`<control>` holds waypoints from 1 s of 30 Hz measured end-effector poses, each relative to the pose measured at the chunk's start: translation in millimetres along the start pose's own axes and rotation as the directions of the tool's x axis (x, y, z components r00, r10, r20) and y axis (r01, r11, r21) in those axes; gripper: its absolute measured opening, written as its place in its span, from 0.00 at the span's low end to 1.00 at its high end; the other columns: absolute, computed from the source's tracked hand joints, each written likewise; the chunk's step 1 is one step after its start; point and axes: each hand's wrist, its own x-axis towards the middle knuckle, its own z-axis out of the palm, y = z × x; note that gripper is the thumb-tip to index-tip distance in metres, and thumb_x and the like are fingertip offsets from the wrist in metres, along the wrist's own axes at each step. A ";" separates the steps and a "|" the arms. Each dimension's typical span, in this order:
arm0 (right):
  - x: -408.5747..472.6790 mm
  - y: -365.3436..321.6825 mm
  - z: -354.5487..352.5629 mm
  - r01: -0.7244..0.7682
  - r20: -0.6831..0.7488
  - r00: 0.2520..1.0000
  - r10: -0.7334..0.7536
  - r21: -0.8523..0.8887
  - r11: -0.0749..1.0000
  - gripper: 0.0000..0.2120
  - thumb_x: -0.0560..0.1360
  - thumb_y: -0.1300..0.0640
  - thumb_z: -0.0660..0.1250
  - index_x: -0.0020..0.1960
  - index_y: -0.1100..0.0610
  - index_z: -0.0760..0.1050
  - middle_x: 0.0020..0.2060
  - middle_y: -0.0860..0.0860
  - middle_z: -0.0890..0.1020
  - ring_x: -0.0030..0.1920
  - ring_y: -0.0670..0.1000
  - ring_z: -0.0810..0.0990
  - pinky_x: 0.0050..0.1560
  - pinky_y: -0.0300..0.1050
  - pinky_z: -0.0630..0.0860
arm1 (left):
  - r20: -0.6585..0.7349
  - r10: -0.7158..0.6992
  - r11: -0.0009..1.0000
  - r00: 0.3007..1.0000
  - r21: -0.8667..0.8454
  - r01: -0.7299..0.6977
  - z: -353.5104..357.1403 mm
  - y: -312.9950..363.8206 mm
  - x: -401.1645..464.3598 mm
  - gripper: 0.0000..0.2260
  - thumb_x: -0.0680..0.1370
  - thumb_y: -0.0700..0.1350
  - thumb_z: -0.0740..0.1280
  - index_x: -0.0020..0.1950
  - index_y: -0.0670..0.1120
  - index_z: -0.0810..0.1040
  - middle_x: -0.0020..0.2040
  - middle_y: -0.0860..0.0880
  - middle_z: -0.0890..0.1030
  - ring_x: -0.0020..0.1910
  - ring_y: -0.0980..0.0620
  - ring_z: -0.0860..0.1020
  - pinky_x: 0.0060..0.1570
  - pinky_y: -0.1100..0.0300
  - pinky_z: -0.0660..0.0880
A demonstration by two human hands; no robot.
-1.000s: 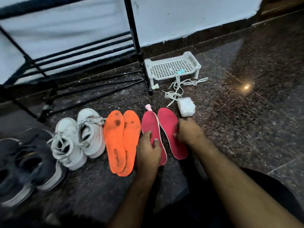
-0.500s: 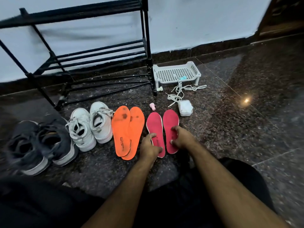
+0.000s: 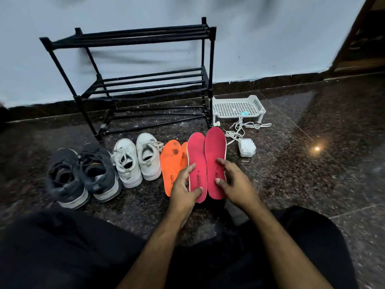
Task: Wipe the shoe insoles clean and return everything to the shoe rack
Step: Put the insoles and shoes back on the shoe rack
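My left hand point(image 3: 183, 184) and right hand point(image 3: 233, 182) each pinch one flat pink-red foam insole point(image 3: 196, 159), raised over the floor beside the orange insoles point(image 3: 171, 163). Wiping not started; next needs a wipe.

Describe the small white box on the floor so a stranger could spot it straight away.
Start at the black shoe rack against the wall, then go to the white perforated tray at its right foot. In front of the tray lies a tangle of white cord, and at its near end sits the small white box. It is the only lidded, squarish item, right of the pink insoles.
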 end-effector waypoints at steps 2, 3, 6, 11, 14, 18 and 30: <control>-1.6 -15.2 4.8 -0.006 -0.017 1.000 0.008 0.095 0.995 0.30 0.74 0.64 0.70 0.74 0.49 0.68 0.67 0.46 0.75 0.66 0.43 0.73 0.73 0.43 0.66 | -0.018 0.038 0.999 0.999 -0.021 -0.038 -15.0 13.1 -2.9 0.34 0.68 0.30 0.71 0.69 0.57 0.75 0.68 0.46 0.77 0.64 0.41 0.78 0.65 0.43 0.75; -1.8 -24.3 7.1 -0.014 -0.012 1.000 0.017 0.157 0.988 0.30 0.75 0.65 0.69 0.74 0.49 0.68 0.68 0.45 0.75 0.67 0.43 0.73 0.74 0.44 0.66 | -0.027 0.046 0.998 0.999 -0.033 -0.047 -22.9 19.6 -3.0 0.34 0.68 0.29 0.71 0.69 0.56 0.75 0.67 0.43 0.78 0.63 0.40 0.79 0.63 0.44 0.76; -0.6 -54.6 12.0 -0.054 0.025 0.998 0.049 0.328 0.943 0.29 0.76 0.68 0.68 0.74 0.49 0.69 0.69 0.43 0.75 0.66 0.42 0.75 0.74 0.48 0.67 | -0.067 0.053 0.995 0.996 -0.082 -0.059 -46.0 43.5 -1.6 0.33 0.70 0.24 0.70 0.70 0.51 0.74 0.65 0.44 0.80 0.58 0.45 0.82 0.55 0.54 0.81; 13.6 -101.5 20.9 -0.075 0.068 0.997 0.046 0.530 0.844 0.27 0.76 0.72 0.66 0.72 0.55 0.71 0.65 0.44 0.77 0.52 0.35 0.80 0.59 0.39 0.78 | -0.088 0.069 0.984 0.994 -0.159 -0.083 -83.0 80.6 6.8 0.33 0.70 0.24 0.72 0.71 0.46 0.73 0.63 0.43 0.81 0.59 0.46 0.82 0.57 0.55 0.80; 32.0 -120.1 30.7 -0.086 0.093 0.995 0.040 0.574 0.814 0.27 0.76 0.71 0.66 0.71 0.53 0.72 0.65 0.46 0.78 0.45 0.41 0.81 0.52 0.39 0.80 | -0.073 0.073 0.975 0.995 -0.205 -0.087 -103.2 96.9 14.4 0.32 0.70 0.24 0.72 0.71 0.46 0.73 0.60 0.43 0.83 0.53 0.48 0.83 0.48 0.58 0.82; 61.2 -145.4 33.9 -0.056 0.109 0.994 -0.006 0.549 0.834 0.29 0.74 0.70 0.66 0.71 0.49 0.72 0.65 0.49 0.79 0.52 0.47 0.81 0.50 0.41 0.79 | -0.101 0.070 0.966 0.992 -0.240 -0.092 -124.3 113.8 33.0 0.32 0.70 0.25 0.72 0.70 0.45 0.73 0.55 0.45 0.85 0.52 0.47 0.84 0.50 0.53 0.81; 147.9 -201.6 -18.7 0.000 0.064 0.997 -0.031 0.444 0.896 0.31 0.71 0.71 0.63 0.70 0.49 0.72 0.62 0.49 0.79 0.59 0.52 0.81 0.57 0.51 0.80 | -0.096 0.175 0.973 0.980 -0.133 -0.187 -114.8 186.3 111.6 0.31 0.69 0.24 0.72 0.69 0.42 0.72 0.58 0.39 0.83 0.49 0.49 0.83 0.45 0.60 0.82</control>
